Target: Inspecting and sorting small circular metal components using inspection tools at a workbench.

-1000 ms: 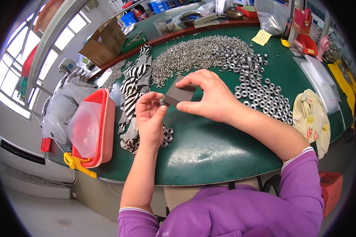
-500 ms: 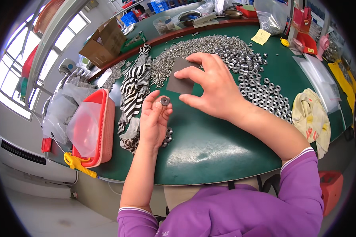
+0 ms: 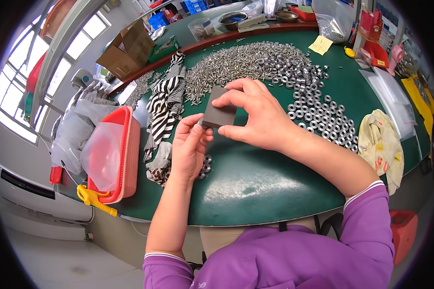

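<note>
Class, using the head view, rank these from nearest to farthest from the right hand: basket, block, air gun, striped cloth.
1. Block: held in the right hand.
2. Striped cloth: left of the block.
3. Basket: farther left.
4. Air gun: lower left, by the basket's near end.

The green table (image 3: 255,192) bears striped cloth (image 3: 165,98) toward ten o'clock, metal pins (image 3: 226,65) at twelve, metal rings (image 3: 322,118) toward two

Bright windows (image 3: 78,46), green table (image 3: 275,166)

Room over green tbl (image 3: 255,171) btwn forearms (image 3: 171,212); metal rings (image 3: 321,126) block far R, red basket (image 3: 132,159) L.
</note>
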Demonstrator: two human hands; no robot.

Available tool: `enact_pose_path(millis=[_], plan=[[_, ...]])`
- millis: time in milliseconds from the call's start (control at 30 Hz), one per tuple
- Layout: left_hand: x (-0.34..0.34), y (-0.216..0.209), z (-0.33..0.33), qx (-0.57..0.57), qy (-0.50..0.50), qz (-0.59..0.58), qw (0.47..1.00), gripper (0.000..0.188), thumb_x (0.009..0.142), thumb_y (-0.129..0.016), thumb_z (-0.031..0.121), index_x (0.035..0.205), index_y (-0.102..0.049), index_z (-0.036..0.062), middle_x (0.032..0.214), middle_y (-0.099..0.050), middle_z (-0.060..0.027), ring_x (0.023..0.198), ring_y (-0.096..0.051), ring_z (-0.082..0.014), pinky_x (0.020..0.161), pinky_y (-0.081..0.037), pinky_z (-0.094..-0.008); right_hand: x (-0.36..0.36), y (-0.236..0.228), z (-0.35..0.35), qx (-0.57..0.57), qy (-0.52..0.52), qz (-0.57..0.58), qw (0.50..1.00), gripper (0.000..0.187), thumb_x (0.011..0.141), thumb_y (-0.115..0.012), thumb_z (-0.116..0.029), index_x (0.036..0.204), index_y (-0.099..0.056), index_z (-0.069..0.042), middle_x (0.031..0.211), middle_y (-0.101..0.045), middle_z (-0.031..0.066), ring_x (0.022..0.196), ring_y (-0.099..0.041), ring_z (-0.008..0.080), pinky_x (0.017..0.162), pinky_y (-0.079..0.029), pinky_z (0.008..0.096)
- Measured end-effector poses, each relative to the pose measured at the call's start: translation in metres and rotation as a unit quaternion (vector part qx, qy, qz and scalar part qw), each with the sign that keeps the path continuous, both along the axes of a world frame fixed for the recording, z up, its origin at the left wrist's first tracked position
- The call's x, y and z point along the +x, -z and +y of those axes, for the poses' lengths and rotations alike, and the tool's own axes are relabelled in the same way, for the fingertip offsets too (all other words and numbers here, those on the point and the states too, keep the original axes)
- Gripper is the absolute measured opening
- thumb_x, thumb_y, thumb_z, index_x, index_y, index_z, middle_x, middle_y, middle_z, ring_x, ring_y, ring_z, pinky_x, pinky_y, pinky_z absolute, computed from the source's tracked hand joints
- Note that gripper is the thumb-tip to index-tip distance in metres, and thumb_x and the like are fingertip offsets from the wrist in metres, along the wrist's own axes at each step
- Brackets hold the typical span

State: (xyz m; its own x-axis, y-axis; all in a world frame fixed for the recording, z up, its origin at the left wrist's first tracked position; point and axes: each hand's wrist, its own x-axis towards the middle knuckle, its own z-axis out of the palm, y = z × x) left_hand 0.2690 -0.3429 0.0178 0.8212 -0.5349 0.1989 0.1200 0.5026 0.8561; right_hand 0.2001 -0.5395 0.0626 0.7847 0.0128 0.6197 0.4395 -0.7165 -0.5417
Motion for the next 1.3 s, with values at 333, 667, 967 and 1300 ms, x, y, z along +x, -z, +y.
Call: enact_pose_path(millis=[333, 667, 967, 1300], plan=[[-0.001, -0.002, 0.0, 0.021, 0.016, -0.01, 1.0, 0.028, 0.098, -0.055, 0.025, 0.114, -0.056, 0.0026, 0.096, -0.062, -0.0071, 0.078, -0.054, -0.0114, 0.066, -0.044, -0.0223, 0.005, -0.006, -0.006, -0.06, 0.01, -0.159, 0.985, 0.038, 0.064, -0.078, -0.021, 0.099, -0.065, -0.015, 0.115, -0.052, 0.0123, 0.106, -0.05, 0.0327, 0.092, -0.042, 0.043], [-0.003, -0.009, 0.002, 0.033, 0.019, -0.018, 0.999, 0.03, 0.093, -0.061, 0.01, 0.121, -0.052, 0.0043, 0.108, -0.061, -0.0098, 0.088, -0.063, -0.0157, 0.08, -0.054, -0.0278, 0.006, -0.006, -0.012, 0.01, 0.05, -0.054, 0.997, 0.046, 0.066, -0.08, -0.022, 0.108, -0.065, -0.015, 0.123, -0.051, 0.0103, 0.118, -0.047, 0.0309, 0.099, -0.041, 0.0416], [-0.001, -0.003, 0.002, 0.071, -0.024, -0.05, 0.996, 0.033, 0.088, -0.063, 0.001, 0.119, -0.052, 0.0032, 0.111, -0.061, -0.007, 0.096, -0.062, -0.015, 0.086, -0.051, -0.0277, 0.008, -0.002, -0.01, 0.062, -0.025, 0.003, 0.998, 0.047, 0.066, -0.079, -0.023, 0.11, -0.065, -0.015, 0.123, -0.053, 0.0121, 0.119, -0.049, 0.0308, 0.102, -0.039, 0.0409], [-0.006, -0.009, -0.004, 0.047, -0.035, -0.066, 0.996, 0.054, 0.083, -0.073, 0.012, 0.129, -0.043, 0.006, 0.12, -0.058, -0.0059, 0.109, -0.057, -0.015, 0.094, -0.047, -0.0296, 0.006, -0.002, 0.0, 0.063, -0.009, -0.017, 0.998, 0.046, 0.064, -0.08, -0.023, 0.108, -0.067, -0.015, 0.121, -0.053, 0.014, 0.115, -0.05, 0.0314, 0.098, -0.041, 0.041]])
